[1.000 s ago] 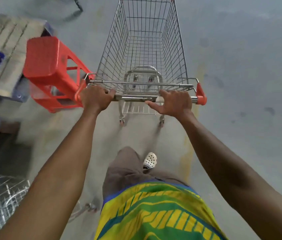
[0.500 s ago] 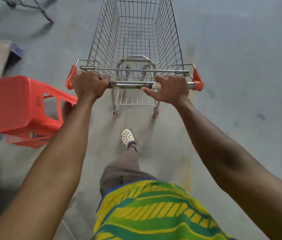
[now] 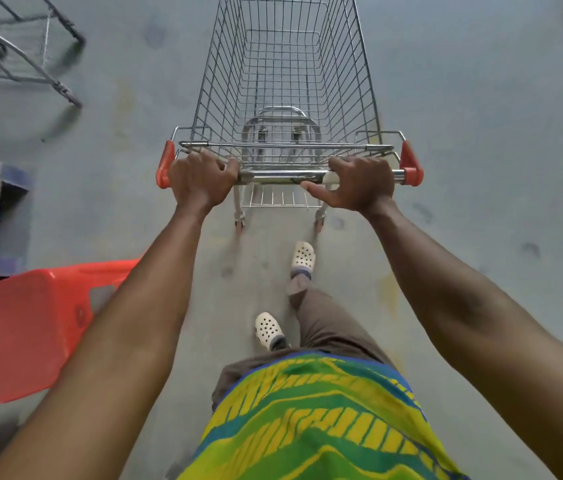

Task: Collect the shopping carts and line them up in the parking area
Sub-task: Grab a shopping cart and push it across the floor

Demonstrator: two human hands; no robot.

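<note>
Shopping cart (image 3: 287, 84) dead ahead at 12 o'clock, wire basket empty, chrome handle bar (image 3: 282, 176) crosswise under both hands. Left hand (image 3: 200, 178) wrapped full fist round bar at orange end cap (image 3: 164, 164), 9 o'clock end. Right hand (image 3: 356, 183) near 3 o'clock end: fingers curled over top of bar, thumb stretched along underside. Second cart (image 3: 13, 46) at 10 o'clock, well apart. Red plastic stool (image 3: 38, 323) at 8 o'clock, partly behind left forearm.

shirt (image 3: 314, 420): green-yellow-blue pattern | trousers (image 3: 325, 323): grey-brown | clogs (image 3: 268, 329): cream, perforated | arms: bare, no sleeves
</note>
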